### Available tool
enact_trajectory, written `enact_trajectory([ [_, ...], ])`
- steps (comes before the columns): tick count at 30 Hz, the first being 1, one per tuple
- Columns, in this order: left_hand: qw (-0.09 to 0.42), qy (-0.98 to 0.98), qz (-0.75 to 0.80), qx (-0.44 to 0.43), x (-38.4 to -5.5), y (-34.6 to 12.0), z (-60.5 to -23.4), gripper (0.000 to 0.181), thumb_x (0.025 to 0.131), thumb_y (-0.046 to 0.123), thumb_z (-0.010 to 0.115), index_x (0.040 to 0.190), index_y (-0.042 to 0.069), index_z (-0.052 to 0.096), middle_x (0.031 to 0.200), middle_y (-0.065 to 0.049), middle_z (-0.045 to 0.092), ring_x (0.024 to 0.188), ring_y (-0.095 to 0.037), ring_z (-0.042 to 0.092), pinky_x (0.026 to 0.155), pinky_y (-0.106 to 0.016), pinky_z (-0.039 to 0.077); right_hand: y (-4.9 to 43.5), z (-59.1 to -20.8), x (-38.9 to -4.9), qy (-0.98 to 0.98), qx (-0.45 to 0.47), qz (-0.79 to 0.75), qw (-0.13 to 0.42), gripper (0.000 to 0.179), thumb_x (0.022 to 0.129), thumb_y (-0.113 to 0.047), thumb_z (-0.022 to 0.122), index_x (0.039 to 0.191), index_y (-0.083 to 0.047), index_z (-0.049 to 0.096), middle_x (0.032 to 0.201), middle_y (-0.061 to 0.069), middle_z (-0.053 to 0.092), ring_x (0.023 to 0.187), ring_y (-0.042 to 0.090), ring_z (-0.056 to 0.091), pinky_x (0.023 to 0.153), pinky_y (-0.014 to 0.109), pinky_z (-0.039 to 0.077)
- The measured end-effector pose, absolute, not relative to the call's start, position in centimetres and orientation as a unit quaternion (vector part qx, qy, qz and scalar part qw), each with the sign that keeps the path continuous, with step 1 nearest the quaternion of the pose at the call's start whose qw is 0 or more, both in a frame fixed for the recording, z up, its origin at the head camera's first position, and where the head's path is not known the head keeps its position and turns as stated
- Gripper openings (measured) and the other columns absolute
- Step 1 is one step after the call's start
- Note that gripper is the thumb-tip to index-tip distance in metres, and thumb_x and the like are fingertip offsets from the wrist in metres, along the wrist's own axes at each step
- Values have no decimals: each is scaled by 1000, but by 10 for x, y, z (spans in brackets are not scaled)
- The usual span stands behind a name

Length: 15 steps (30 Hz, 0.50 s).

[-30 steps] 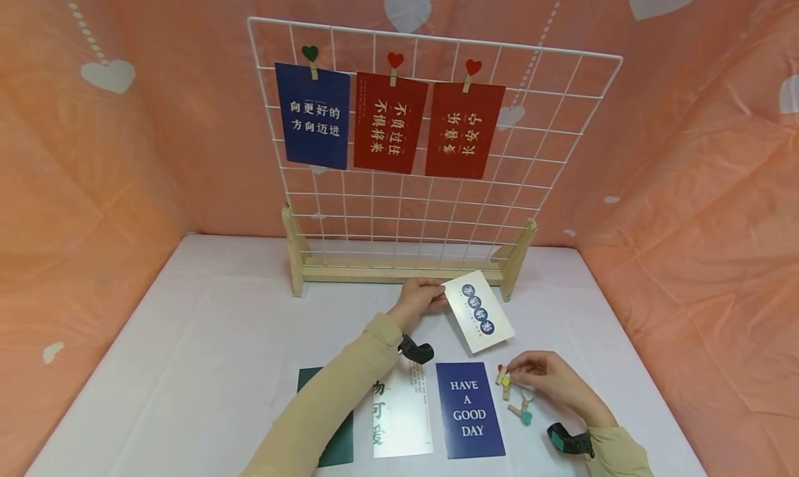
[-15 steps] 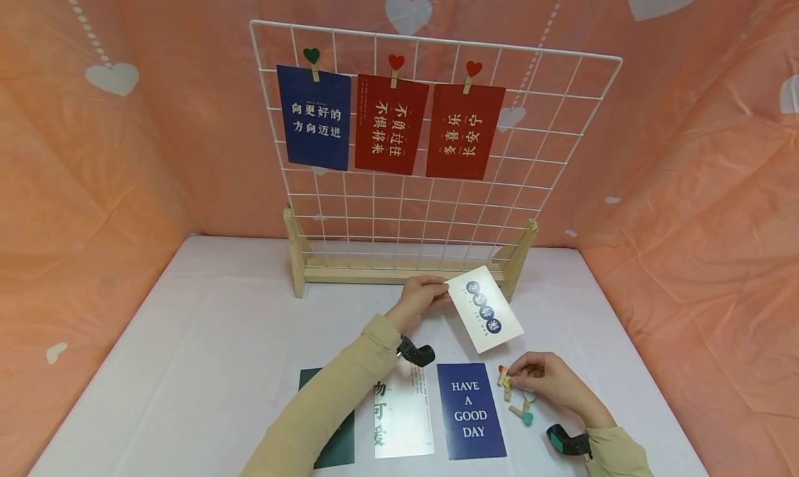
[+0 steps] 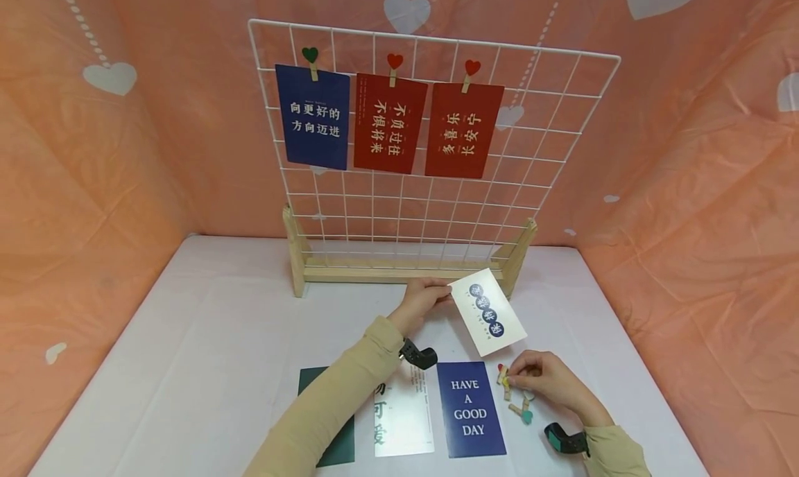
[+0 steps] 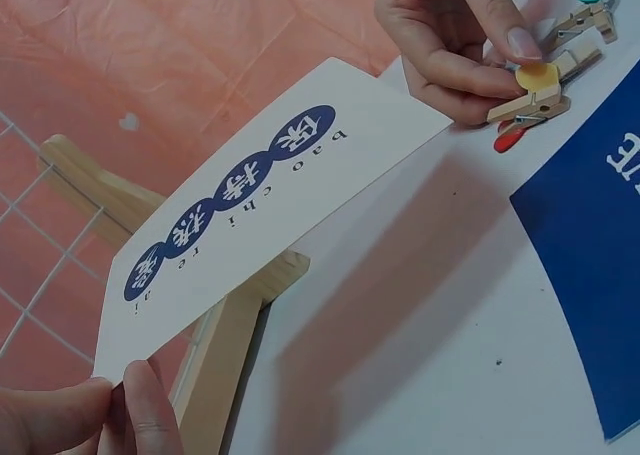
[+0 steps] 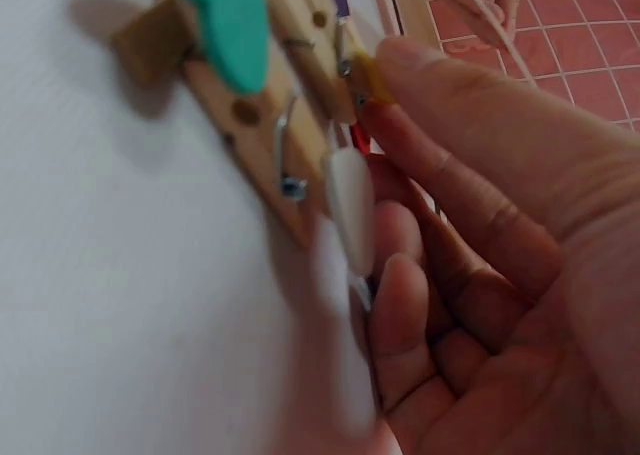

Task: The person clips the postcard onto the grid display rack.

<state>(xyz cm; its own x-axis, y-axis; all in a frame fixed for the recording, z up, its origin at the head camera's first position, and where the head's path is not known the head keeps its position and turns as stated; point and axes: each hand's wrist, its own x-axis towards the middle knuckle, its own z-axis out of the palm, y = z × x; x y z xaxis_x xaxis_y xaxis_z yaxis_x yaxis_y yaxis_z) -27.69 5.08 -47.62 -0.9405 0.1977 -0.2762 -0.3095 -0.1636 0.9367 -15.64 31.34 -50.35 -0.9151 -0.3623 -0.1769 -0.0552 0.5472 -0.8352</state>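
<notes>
My left hand (image 3: 421,302) pinches a white postcard (image 3: 487,310) by one corner, between thumb and fingers. The card is tilted above the table, its blue round-framed characters facing up. At the right, my right hand (image 3: 546,376) pinches the yellow top of a small wooden clothespin (image 4: 538,76) between thumb and index finger. Beside it lies a red-topped clothespin (image 4: 508,138), partly covered in the left wrist view. A teal-topped clothespin (image 3: 527,417) and a white-topped clothespin (image 5: 350,210) lie close to the right hand's fingers.
Behind the hands stands a white wire grid (image 3: 412,201) on a wooden base (image 3: 356,274). Clothespins hold a blue card (image 3: 314,116) and two red cards on it. In front lie a blue card (image 3: 471,409), a white card (image 3: 406,421) and a dark green card (image 3: 340,439), partly under the left arm.
The white postcard has shifted slightly to the right in my left hand, its lower corner nearer the right hand. My right hand stays at the clothespins, almost still.
</notes>
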Motion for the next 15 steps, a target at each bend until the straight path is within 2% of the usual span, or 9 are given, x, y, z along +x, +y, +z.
enact_trajectory([
  [5, 165, 630, 758, -37, -273, 48, -474, 26, 90, -2, 62, 114, -11, 62, 94, -18, 66, 89, -29, 67, 88, -40, 53, 313, -504, -157, 866, -125, -455, 167, 13, 85, -20, 73, 88, -8, 71, 87, 4, 66, 74, 12, 56, 64, 22, 48],
  [11, 161, 632, 757, -38, -275, 47, -480, 26, 89, 0, 64, 113, -9, 63, 91, -14, 67, 77, -16, 67, 85, -36, 54, 316, -504, -159, 861, -137, -461, 165, 9, 86, -18, 72, 89, -9, 73, 88, 2, 68, 75, 10, 56, 64, 21, 47],
  [15, 158, 627, 762, -38, -275, 46, -480, 25, 89, -1, 64, 112, -10, 63, 91, -15, 67, 79, -19, 67, 85, -37, 54, 317, -503, -159, 853, -132, -474, 175, 14, 87, -17, 71, 93, -5, 72, 87, 4, 67, 73, 11, 56, 63, 22, 48],
])
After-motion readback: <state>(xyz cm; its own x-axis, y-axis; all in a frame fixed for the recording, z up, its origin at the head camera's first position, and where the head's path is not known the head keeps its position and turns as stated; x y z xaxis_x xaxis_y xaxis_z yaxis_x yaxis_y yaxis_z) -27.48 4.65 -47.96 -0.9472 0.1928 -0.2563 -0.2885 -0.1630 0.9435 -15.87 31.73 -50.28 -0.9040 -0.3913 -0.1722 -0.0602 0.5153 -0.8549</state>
